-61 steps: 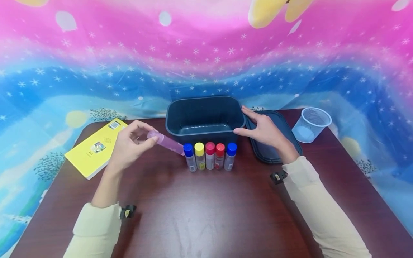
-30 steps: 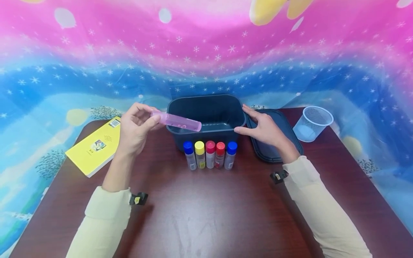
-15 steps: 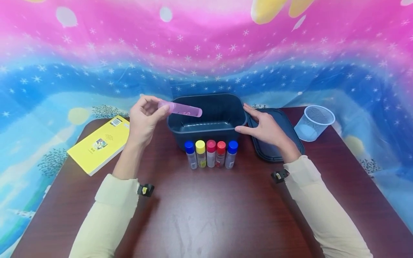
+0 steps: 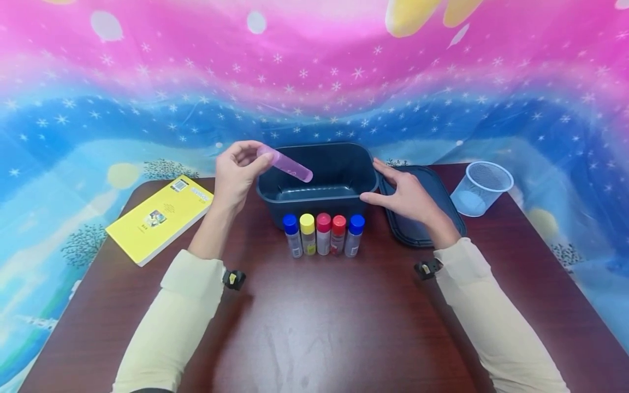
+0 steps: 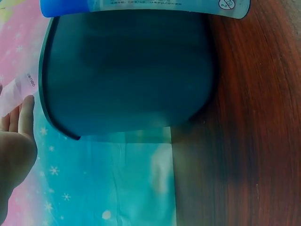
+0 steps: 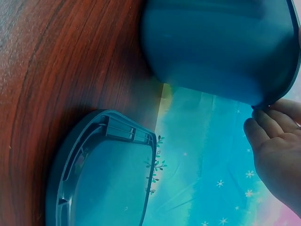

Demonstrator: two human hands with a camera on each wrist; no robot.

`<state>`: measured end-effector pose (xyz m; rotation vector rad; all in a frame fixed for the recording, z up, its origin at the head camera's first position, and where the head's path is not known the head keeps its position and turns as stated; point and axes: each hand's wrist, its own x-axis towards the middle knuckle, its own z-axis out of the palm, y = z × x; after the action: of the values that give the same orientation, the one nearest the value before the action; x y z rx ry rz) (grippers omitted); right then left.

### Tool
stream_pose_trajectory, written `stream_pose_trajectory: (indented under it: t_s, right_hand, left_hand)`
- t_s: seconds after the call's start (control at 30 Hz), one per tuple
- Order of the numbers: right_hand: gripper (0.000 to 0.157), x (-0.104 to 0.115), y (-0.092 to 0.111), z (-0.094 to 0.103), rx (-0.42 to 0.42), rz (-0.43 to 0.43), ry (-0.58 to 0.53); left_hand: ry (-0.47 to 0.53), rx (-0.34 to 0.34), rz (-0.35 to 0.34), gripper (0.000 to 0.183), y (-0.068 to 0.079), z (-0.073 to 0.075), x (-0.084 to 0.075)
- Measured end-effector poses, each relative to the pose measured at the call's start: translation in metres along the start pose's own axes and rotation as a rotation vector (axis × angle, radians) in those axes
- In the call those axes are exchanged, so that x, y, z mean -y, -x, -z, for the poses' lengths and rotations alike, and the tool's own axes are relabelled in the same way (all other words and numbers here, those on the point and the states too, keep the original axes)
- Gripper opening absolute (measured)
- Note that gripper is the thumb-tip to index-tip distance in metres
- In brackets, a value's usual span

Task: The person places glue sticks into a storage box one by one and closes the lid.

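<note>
Here I have the left hand (image 4: 235, 173) pinching the purple tube (image 4: 291, 166) by its upper end, tilted over the dark bin (image 4: 334, 206), right hand (image 4: 407, 197) spread against it, and that one-ended pinch could let the tube swivel loose.

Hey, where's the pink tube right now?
In the head view, the pink tube is pinched in the left hand, slanting across the left side of the open bin, beyond the row of bottles.
</note>
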<state>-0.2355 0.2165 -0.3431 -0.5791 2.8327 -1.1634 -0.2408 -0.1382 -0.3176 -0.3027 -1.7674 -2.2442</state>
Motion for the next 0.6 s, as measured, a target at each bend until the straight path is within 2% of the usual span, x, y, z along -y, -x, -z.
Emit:
stream_pose_trajectory:
  t_s: [0.1, 0.27, 0.43, 0.6]
  right_hand:
    - [0.087, 0.001, 0.000, 0.000, 0.002, 0.000, -0.001]
    - [0.087, 0.002, 0.002, 0.000, 0.004, -0.010, -0.002]
    - [0.087, 0.003, 0.002, -0.001, -0.001, -0.012, -0.006]
    - [0.087, 0.002, 0.003, -0.003, -0.009, -0.019, -0.016]
  left_hand:
    - [-0.067, -0.016, 0.015, 0.024, -0.003, -0.003, 0.000]
    - [-0.241, -0.008, 0.054, 0.031, -0.010, -0.007, 0.002]
    - [-0.367, 0.064, 0.085, 0.034, -0.014, -0.010, 0.005]
    - [-0.432, 0.132, 0.122, 0.032, -0.018, -0.015, 0.009]
